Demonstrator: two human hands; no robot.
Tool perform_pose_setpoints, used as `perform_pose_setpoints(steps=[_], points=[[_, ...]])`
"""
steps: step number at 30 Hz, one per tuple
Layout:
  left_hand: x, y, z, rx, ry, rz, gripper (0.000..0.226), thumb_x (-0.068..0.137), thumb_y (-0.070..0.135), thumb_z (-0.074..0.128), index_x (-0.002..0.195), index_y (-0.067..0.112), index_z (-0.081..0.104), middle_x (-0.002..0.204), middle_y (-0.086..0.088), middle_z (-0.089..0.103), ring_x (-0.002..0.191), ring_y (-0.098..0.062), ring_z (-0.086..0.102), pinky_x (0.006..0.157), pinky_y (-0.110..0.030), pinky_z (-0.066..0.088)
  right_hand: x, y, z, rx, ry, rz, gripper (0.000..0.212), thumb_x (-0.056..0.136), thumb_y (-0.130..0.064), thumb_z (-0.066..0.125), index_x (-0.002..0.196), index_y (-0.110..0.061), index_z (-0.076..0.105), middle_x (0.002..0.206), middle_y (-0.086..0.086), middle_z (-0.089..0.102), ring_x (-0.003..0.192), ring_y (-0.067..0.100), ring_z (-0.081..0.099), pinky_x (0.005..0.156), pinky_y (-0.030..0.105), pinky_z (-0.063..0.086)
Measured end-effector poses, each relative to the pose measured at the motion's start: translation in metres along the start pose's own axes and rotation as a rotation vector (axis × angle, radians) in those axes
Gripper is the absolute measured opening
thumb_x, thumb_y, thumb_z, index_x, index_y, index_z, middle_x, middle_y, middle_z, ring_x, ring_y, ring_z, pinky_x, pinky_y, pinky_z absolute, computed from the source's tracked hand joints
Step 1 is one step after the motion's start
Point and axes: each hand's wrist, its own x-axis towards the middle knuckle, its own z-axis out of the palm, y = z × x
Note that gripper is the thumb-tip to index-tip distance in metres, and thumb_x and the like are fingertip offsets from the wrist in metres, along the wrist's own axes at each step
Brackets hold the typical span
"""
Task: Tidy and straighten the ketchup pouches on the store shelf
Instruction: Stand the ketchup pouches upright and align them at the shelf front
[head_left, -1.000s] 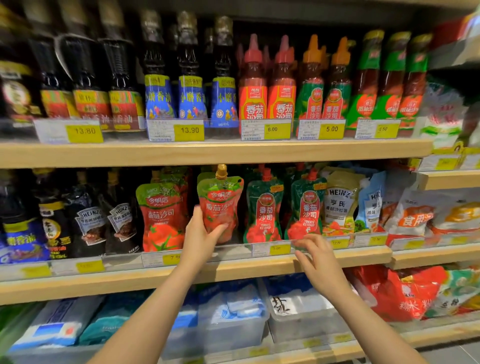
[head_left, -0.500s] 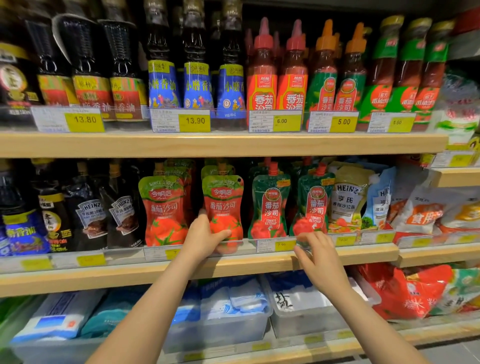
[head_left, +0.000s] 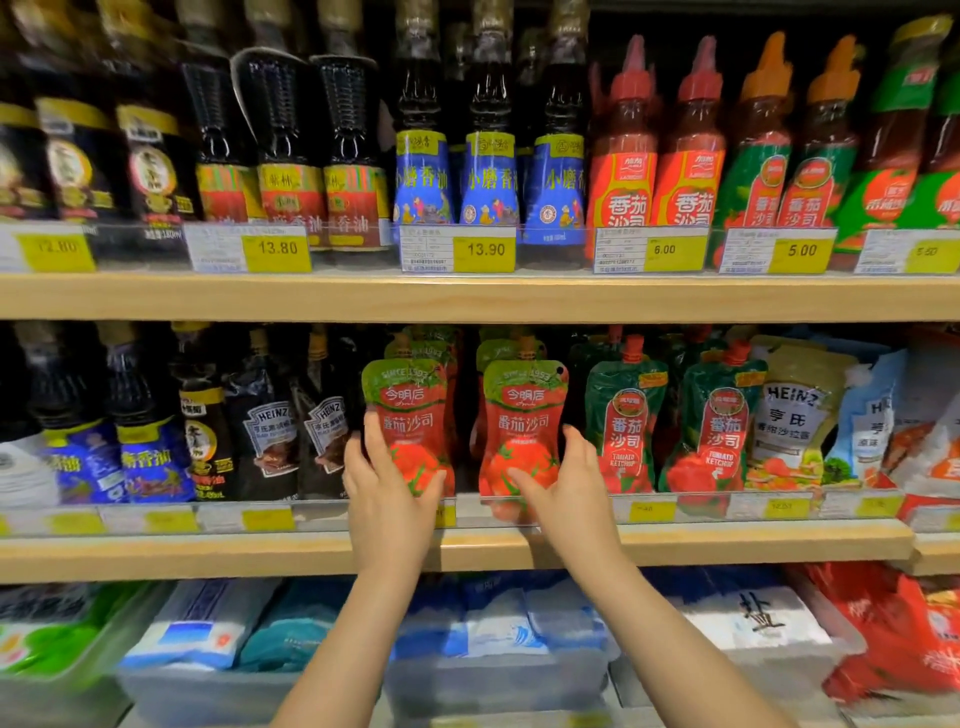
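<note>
Two red ketchup pouches with green tops stand upright side by side on the middle shelf (head_left: 727, 543). My left hand (head_left: 387, 491) grips the lower part of the left red pouch (head_left: 408, 410), fingers behind it and thumb across its front. My right hand (head_left: 563, 483) grips the bottom right of the right red pouch (head_left: 524, 415), thumb on its front. More red pouches stand behind both. To the right stand two green ketchup pouches (head_left: 626, 421) with red caps.
Dark sauce bottles (head_left: 265, 431) stand left of the red pouches, Heinz pouches (head_left: 795, 415) to the far right. The upper shelf (head_left: 467, 296) carries oil and ketchup bottles. Below, clear bins (head_left: 493, 680) hold blue and white packets. Price tags line the shelf rails.
My left hand has shifted from the right red pouch to the left one. My right hand has moved left from the green pouches' rail onto the right red pouch. The camera has come closer.
</note>
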Motion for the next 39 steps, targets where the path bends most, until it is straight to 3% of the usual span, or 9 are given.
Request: perform_pose_setpoints(steps=[2, 6, 9, 19, 24, 29, 33, 35, 39], points=[[0.002, -0.003, 0.006, 0.053, -0.028, -0.016, 0.092, 0.077, 0.031, 0.073, 0.143, 0.014, 0.011, 0.135, -0.026, 0.035, 0.118, -0.042, 0.041, 0.089, -0.048, 0.044, 0.007, -0.001, 0.01, -0.053, 0.017, 0.063, 0.085, 0.076, -0.051, 0.065, 0.139, -0.013, 0.023, 0.136, 0.009, 0.045, 0.119, 0.027, 0.049, 0.091, 0.04, 0.047], [0.006, -0.006, 0.011, 0.11, -0.054, -0.018, 0.08, 0.08, 0.03, 0.068, 0.14, 0.012, 0.018, 0.125, -0.023, 0.042, 0.11, -0.039, 0.046, 0.079, -0.045, 0.047, 0.018, -0.001, 0.019, -0.173, 0.061, 0.141, 0.072, 0.069, -0.055, 0.069, 0.119, -0.016, 0.035, 0.101, 0.007, 0.064, 0.088, 0.029, 0.062, 0.066, 0.042, 0.052], [0.008, -0.008, 0.014, 0.11, -0.061, -0.021, 0.074, 0.082, 0.03, 0.067, 0.136, 0.014, 0.02, 0.123, -0.022, 0.043, 0.107, -0.037, 0.048, 0.072, -0.042, 0.047, 0.022, -0.001, 0.022, -0.162, 0.083, 0.177, 0.067, 0.065, -0.055, 0.072, 0.112, -0.019, 0.04, 0.098, 0.005, 0.066, 0.085, 0.029, 0.063, 0.06, 0.034, 0.048], [0.009, -0.009, 0.018, 0.129, -0.054, -0.025, 0.073, 0.081, 0.029, 0.067, 0.135, 0.017, 0.019, 0.118, -0.02, 0.045, 0.103, -0.036, 0.049, 0.069, -0.04, 0.048, 0.027, -0.002, 0.032, -0.314, 0.134, 0.165, 0.071, 0.062, -0.064, 0.07, 0.108, -0.017, 0.044, 0.095, 0.007, 0.067, 0.085, 0.032, 0.065, 0.059, 0.034, 0.045], [0.01, -0.006, 0.016, 0.12, -0.073, -0.021, 0.074, 0.082, 0.029, 0.067, 0.136, 0.018, 0.018, 0.119, -0.021, 0.044, 0.106, -0.036, 0.048, 0.071, -0.039, 0.047, 0.028, -0.005, 0.031, -0.316, 0.099, 0.201, 0.078, 0.061, -0.064, 0.07, 0.116, -0.018, 0.041, 0.101, 0.007, 0.067, 0.089, 0.031, 0.065, 0.061, 0.034, 0.047], [-0.012, 0.007, 0.018, 0.001, 0.123, 0.098, 0.08, 0.078, 0.027, 0.07, 0.14, 0.005, 0.024, 0.14, -0.028, 0.031, 0.131, -0.042, 0.028, 0.098, -0.053, 0.039, 0.009, 0.005, 0.004, 0.031, 0.009, 0.085, 0.09, 0.062, -0.067, 0.066, 0.133, -0.024, 0.032, 0.134, -0.001, 0.049, 0.117, 0.019, 0.05, 0.083, 0.034, 0.046], [-0.047, 0.053, 0.039, -0.206, 0.054, 0.367, 0.074, 0.08, 0.03, 0.065, 0.14, 0.014, 0.024, 0.143, -0.011, 0.031, 0.131, -0.027, 0.032, 0.102, -0.031, 0.03, -0.013, 0.044, -0.049, 0.093, 0.107, 0.01, 0.064, 0.061, -0.073, 0.059, 0.115, -0.042, 0.041, 0.116, -0.015, 0.054, 0.093, 0.006, 0.058, 0.074, 0.024, 0.047], [-0.057, 0.083, 0.056, -0.256, -0.014, 0.427, 0.071, 0.081, 0.027, 0.066, 0.139, 0.02, 0.026, 0.143, -0.008, 0.034, 0.13, -0.022, 0.033, 0.098, -0.029, 0.035, -0.011, 0.063, -0.076, 0.05, 0.181, 0.031, 0.06, 0.067, -0.061, 0.066, 0.116, -0.035, 0.043, 0.114, -0.01, 0.053, 0.089, 0.003, 0.056, 0.072, 0.023, 0.047], [-0.066, 0.126, 0.087, -0.256, -0.114, 0.346, 0.075, 0.083, 0.027, 0.066, 0.142, 0.019, 0.021, 0.147, -0.012, 0.027, 0.136, -0.027, 0.027, 0.096, -0.037, 0.044, 0.009, 0.093, -0.113, -0.043, 0.369, 0.105, 0.073, 0.069, -0.042, 0.076, 0.127, -0.015, 0.04, 0.124, 0.007, 0.048, 0.116, 0.025, 0.046, 0.095, 0.044, 0.044]])
